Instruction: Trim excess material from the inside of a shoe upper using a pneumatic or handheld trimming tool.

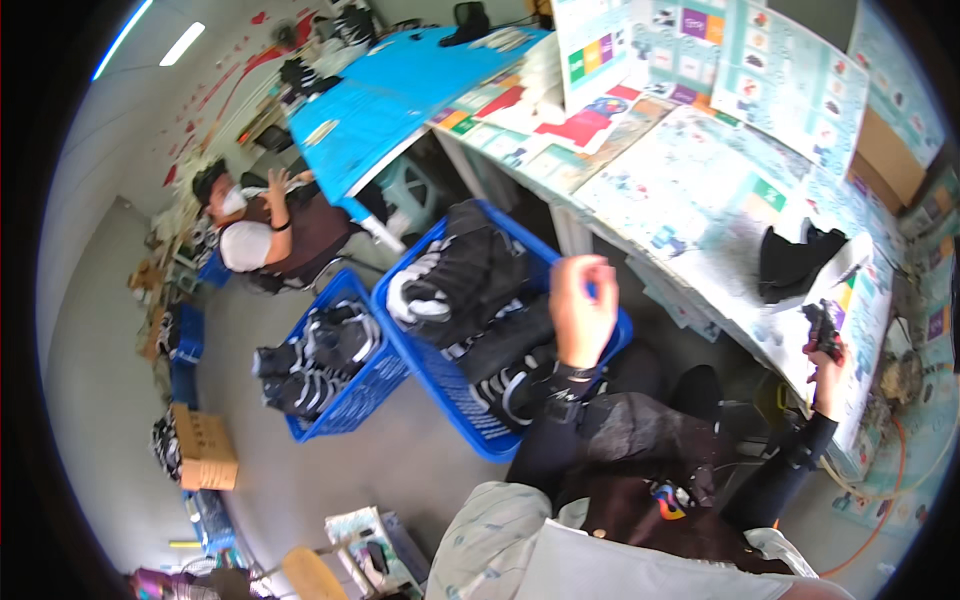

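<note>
My left hand (582,318) is raised over the right part of a large blue basket (462,408). Slightly blurred, its fingers are loosely curled with a gap beside the thumb, and nothing shows in them. Black shoes with white parts (470,285) fill that basket. At the table's right side my right hand (829,376) is closed around a small black gun-shaped tool (822,328); its exact kind is unclear. Just beyond the tool, a black shoe with a white sole (795,262) lies on the paper-covered table (672,190).
A second blue basket (350,405) of shoes stands to the left. A seated co-worker (280,235) is beside a blue-topped table (390,90). Printed boards (790,80) stand along the worktable's back. An orange hose (897,470) hangs at right. A cardboard box (207,450) sits far left.
</note>
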`<action>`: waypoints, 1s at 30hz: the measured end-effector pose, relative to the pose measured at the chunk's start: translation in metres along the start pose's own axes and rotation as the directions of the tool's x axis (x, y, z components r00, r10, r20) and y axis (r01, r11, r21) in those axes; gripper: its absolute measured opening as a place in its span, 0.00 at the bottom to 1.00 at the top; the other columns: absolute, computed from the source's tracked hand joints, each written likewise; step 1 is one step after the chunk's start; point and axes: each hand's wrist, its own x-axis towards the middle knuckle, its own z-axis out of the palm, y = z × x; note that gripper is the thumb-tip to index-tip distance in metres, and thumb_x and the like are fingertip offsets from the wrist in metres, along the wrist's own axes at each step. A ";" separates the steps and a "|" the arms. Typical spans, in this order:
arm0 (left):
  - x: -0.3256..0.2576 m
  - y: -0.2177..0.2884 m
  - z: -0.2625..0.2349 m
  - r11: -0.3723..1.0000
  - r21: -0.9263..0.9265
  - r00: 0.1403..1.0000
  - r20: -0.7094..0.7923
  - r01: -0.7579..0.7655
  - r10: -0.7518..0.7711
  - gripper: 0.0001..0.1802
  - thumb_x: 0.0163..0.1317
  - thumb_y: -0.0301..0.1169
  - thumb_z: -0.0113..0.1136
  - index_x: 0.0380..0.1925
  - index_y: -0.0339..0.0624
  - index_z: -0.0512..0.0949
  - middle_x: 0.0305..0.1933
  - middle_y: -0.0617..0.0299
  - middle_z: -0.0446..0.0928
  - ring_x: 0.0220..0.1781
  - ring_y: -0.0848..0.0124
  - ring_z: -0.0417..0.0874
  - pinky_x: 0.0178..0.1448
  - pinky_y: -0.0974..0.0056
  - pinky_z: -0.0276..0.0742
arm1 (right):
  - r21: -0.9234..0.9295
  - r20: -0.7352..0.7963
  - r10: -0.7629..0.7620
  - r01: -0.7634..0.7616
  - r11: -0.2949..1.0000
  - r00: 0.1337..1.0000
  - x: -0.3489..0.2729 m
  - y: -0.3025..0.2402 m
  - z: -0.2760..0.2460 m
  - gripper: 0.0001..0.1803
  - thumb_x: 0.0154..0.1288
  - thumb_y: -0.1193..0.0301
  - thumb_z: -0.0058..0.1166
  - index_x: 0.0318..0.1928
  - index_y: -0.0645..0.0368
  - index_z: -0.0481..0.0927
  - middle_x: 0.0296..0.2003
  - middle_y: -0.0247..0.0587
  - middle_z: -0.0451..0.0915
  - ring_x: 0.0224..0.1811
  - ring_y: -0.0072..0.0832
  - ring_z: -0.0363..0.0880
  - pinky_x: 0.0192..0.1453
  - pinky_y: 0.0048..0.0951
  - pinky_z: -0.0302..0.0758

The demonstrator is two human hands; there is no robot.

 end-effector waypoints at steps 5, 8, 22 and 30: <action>0.033 0.047 -0.014 0.953 -0.007 0.949 -0.103 -0.302 0.299 0.10 0.59 0.13 0.63 0.37 0.37 0.77 0.40 0.51 0.77 0.41 0.56 0.82 0.47 0.57 0.79 | -0.039 0.038 -0.043 0.045 0.998 0.998 -0.008 -0.032 -0.003 0.18 0.54 0.77 0.53 0.46 0.65 0.83 0.34 0.38 0.87 0.27 0.22 0.79 0.22 0.23 0.72; 0.010 0.045 -0.009 0.964 -0.148 0.966 0.107 -0.219 0.236 0.09 0.61 0.14 0.64 0.36 0.37 0.78 0.39 0.53 0.78 0.39 0.59 0.83 0.45 0.60 0.80 | -0.024 0.042 -0.003 0.004 1.000 0.999 -0.012 -0.033 0.000 0.17 0.54 0.76 0.53 0.45 0.65 0.83 0.34 0.38 0.86 0.27 0.22 0.78 0.22 0.24 0.72; -0.080 0.022 0.045 0.991 -0.097 0.855 0.504 -0.089 0.126 0.07 0.67 0.20 0.64 0.44 0.37 0.83 0.40 0.53 0.83 0.42 0.60 0.85 0.48 0.59 0.81 | -0.245 0.009 -0.011 0.013 0.969 1.000 -0.001 -0.046 0.009 0.28 0.57 0.57 0.64 0.57 0.53 0.82 0.23 0.32 0.79 0.22 0.24 0.78 0.32 0.31 0.75; -0.062 0.081 0.094 0.944 -0.330 0.786 0.581 -0.010 0.212 0.10 0.72 0.21 0.62 0.51 0.34 0.80 0.50 0.54 0.85 0.45 0.67 0.86 0.49 0.64 0.82 | -0.351 0.044 0.149 -0.124 0.928 0.988 -0.007 -0.082 -0.019 0.11 0.59 0.63 0.59 0.35 0.56 0.85 0.22 0.40 0.83 0.25 0.28 0.85 0.37 0.34 0.81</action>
